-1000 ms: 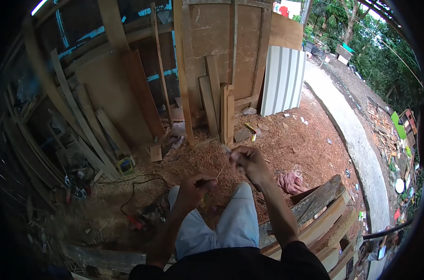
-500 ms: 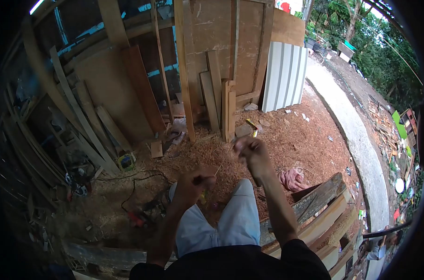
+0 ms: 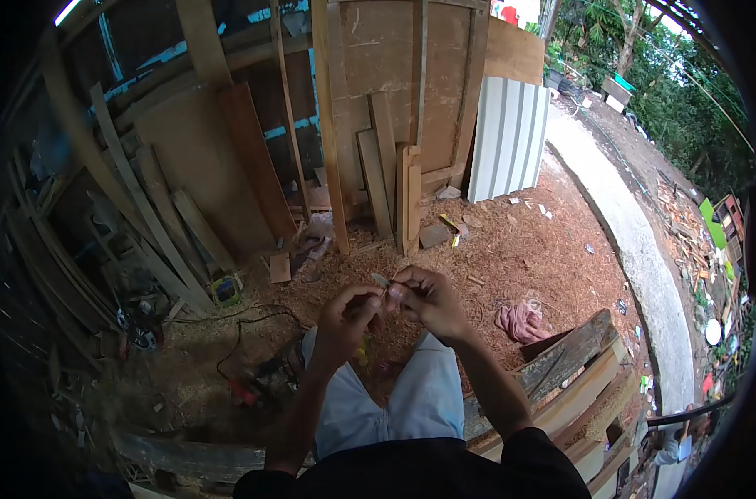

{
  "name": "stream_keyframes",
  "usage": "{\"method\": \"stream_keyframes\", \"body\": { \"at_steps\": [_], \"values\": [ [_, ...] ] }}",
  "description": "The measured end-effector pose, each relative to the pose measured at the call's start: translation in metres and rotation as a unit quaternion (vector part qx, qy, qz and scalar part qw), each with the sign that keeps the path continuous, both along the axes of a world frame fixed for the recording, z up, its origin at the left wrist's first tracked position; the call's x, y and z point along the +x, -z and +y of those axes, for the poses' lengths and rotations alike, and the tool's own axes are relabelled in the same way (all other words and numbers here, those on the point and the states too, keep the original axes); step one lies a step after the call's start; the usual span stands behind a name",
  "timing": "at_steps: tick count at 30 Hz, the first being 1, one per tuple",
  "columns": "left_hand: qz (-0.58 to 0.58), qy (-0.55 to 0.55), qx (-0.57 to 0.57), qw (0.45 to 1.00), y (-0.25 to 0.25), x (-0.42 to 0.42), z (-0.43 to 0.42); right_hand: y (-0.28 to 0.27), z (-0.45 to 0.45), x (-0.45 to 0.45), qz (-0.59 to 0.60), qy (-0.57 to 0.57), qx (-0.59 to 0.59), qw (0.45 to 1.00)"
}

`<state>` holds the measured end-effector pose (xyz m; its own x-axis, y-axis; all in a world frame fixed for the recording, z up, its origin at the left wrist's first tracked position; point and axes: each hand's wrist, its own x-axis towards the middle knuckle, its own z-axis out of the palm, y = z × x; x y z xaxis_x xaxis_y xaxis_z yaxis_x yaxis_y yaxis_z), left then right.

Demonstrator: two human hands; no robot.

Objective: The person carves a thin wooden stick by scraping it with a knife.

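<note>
Above my knees, both hands meet near the middle of the view. My left hand (image 3: 344, 323) pinches a thin stick (image 3: 384, 293), of which only a short piece shows between the fingers. Beside it, my right hand (image 3: 432, 306) has its fingertips closed around a small pale, flat piece (image 3: 379, 280) that touches or nearly touches the stick. What exactly the small piece is cannot be made out. Below the hands are my legs in light blue trousers (image 3: 390, 403).
Wood shavings (image 3: 511, 258) cover the ground. Boards (image 3: 408, 200) and a corrugated sheet (image 3: 507, 140) lean ahead. A pink cloth (image 3: 521, 321) and stacked planks (image 3: 573, 358) lie right; a cable (image 3: 238, 337) and a red-and-black tool (image 3: 243, 392) lie left.
My right hand has come down and left from its raised position, so that its fingers now meet those of my left hand. The left hand has barely moved.
</note>
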<state>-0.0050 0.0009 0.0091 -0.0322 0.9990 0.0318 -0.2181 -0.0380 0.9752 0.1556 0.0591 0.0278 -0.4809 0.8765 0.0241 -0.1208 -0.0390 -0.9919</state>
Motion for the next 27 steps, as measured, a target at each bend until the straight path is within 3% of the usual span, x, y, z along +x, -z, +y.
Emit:
{"method": "stream_keyframes", "body": {
  "at_steps": [3,7,9,13,15,20,23,27],
  "values": [
    [-0.001,-0.028,0.01,1.0,0.007,0.003,0.005,0.001,-0.003,-0.002,0.003,-0.043,0.026,0.999],
    [0.021,-0.059,0.065,0.996,0.01,0.013,0.004,0.0,-0.001,0.003,-0.016,0.002,0.014,1.0],
    [0.112,-0.068,0.06,0.99,0.0,0.012,-0.002,-0.006,0.006,0.008,-0.036,0.025,0.029,0.999],
    [0.107,-0.076,0.019,0.991,-0.005,0.013,-0.005,-0.015,0.007,0.009,-0.017,0.051,-0.015,0.998],
    [0.084,-0.082,0.035,0.992,0.003,0.011,-0.001,-0.009,0.001,0.003,-0.057,-0.013,0.043,0.997],
    [0.053,-0.057,-0.013,0.997,0.002,0.006,-0.001,-0.005,0.007,0.007,-0.028,-0.036,-0.01,0.999],
    [0.019,-0.029,-0.075,0.997,0.004,0.001,-0.002,-0.007,0.013,0.011,-0.053,-0.014,-0.01,0.998],
    [-0.02,-0.011,-0.122,0.992,0.012,-0.005,-0.013,-0.013,0.04,0.029,-0.024,0.111,0.02,0.993]
  ]
}}
